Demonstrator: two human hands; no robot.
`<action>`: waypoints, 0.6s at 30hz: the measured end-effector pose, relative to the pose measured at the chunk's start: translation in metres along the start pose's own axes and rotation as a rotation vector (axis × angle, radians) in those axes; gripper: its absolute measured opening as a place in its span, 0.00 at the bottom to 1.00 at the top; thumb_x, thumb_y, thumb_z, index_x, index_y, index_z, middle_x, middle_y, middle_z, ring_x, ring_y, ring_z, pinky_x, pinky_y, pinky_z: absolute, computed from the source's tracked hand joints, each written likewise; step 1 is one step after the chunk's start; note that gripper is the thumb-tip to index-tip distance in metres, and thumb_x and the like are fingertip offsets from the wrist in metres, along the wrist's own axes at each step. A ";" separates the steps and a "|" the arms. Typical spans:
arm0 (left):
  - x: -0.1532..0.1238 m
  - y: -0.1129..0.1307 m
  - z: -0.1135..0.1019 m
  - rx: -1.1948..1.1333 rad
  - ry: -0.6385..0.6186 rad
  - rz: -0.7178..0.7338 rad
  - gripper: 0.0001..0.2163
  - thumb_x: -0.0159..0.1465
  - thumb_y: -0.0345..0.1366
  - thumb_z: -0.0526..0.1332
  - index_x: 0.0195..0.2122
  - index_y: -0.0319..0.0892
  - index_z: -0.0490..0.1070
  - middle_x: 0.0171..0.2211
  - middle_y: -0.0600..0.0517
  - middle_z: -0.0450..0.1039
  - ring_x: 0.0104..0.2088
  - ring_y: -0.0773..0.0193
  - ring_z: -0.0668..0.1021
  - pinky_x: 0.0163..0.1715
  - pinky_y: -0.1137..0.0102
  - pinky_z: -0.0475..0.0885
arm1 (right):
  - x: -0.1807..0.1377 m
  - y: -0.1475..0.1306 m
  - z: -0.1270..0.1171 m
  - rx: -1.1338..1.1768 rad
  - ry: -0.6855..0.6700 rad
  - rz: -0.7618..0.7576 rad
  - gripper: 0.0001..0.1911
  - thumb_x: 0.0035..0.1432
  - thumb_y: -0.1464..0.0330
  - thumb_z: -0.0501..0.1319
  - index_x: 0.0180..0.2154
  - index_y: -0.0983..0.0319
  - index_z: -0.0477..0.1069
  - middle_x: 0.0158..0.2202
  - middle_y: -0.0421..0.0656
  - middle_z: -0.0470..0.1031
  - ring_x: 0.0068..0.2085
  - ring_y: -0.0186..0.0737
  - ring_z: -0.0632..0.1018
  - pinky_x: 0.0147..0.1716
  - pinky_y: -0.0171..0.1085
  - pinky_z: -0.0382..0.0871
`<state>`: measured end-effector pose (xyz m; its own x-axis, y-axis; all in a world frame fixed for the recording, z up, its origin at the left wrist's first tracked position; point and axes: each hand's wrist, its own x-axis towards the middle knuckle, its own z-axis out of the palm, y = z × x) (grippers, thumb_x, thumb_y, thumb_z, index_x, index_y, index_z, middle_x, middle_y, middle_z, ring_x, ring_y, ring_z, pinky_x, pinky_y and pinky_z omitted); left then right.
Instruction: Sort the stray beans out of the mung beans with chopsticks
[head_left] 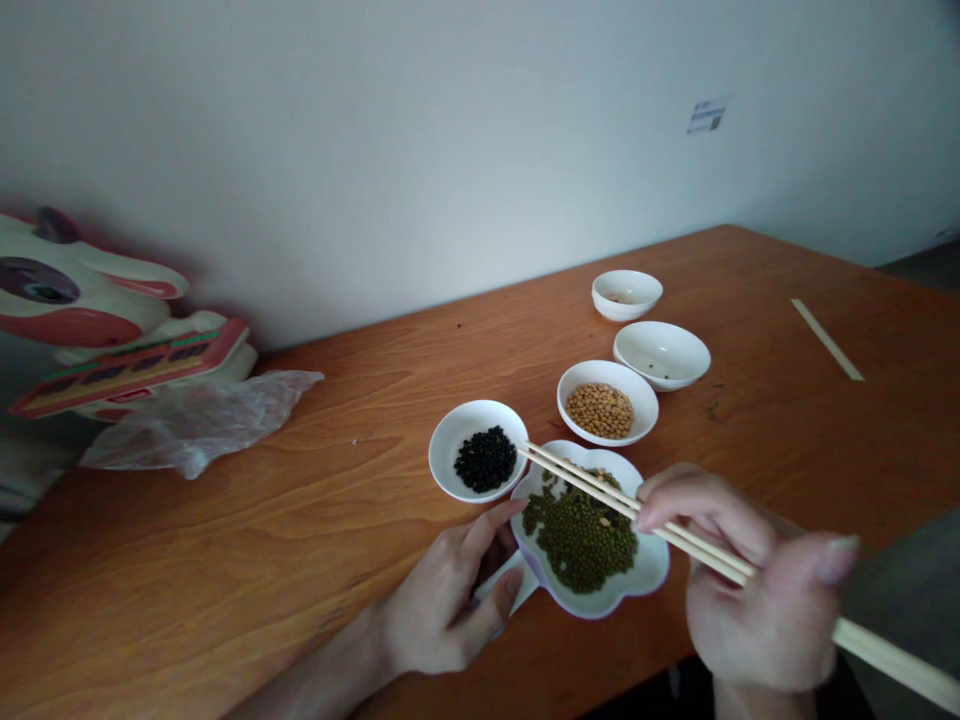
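Chopsticks (pixel 637 510) | tips up-left, over black-bean bowl (pixel 478 450) rim | right hand (pixel 750 580) grip closed on them | left hand (pixel 450 600) steadying dish (pixel 600 600)

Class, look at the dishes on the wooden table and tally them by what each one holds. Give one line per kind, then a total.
Black beans: 1 round bowl
Yellow beans: 1 round bowl
Green beans: 1 flower-shaped dish
Almost empty: 2 round bowls
Total: 5 dishes
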<state>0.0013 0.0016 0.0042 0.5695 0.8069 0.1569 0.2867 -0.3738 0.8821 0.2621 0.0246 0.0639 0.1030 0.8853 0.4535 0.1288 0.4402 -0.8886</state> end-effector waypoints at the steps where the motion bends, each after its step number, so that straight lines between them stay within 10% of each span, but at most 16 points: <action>1: 0.000 0.000 0.000 0.004 0.001 0.001 0.31 0.73 0.32 0.58 0.75 0.44 0.50 0.40 0.48 0.74 0.33 0.63 0.74 0.33 0.68 0.71 | -0.004 0.004 -0.009 -0.035 0.040 0.023 0.44 0.71 0.37 0.40 0.27 0.55 0.81 0.28 0.45 0.80 0.34 0.48 0.80 0.29 0.41 0.70; 7: -0.001 0.000 0.000 0.019 -0.001 -0.013 0.31 0.73 0.32 0.58 0.75 0.45 0.50 0.41 0.48 0.74 0.33 0.63 0.75 0.34 0.68 0.72 | -0.029 0.043 -0.055 -0.196 -0.047 0.054 0.44 0.75 0.42 0.37 0.27 0.57 0.80 0.27 0.48 0.81 0.30 0.48 0.80 0.24 0.41 0.70; 18: -0.002 -0.001 0.000 0.001 0.004 0.005 0.32 0.73 0.32 0.59 0.75 0.45 0.49 0.41 0.48 0.73 0.32 0.64 0.74 0.33 0.68 0.71 | -0.032 0.049 -0.046 -0.216 -0.121 0.075 0.41 0.77 0.47 0.35 0.29 0.57 0.78 0.28 0.48 0.80 0.29 0.46 0.80 0.23 0.39 0.70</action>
<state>0.0002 0.0008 0.0025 0.5679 0.8068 0.1631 0.2846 -0.3784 0.8808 0.3107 0.0113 0.0092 0.0035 0.9316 0.3636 0.3341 0.3416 -0.8785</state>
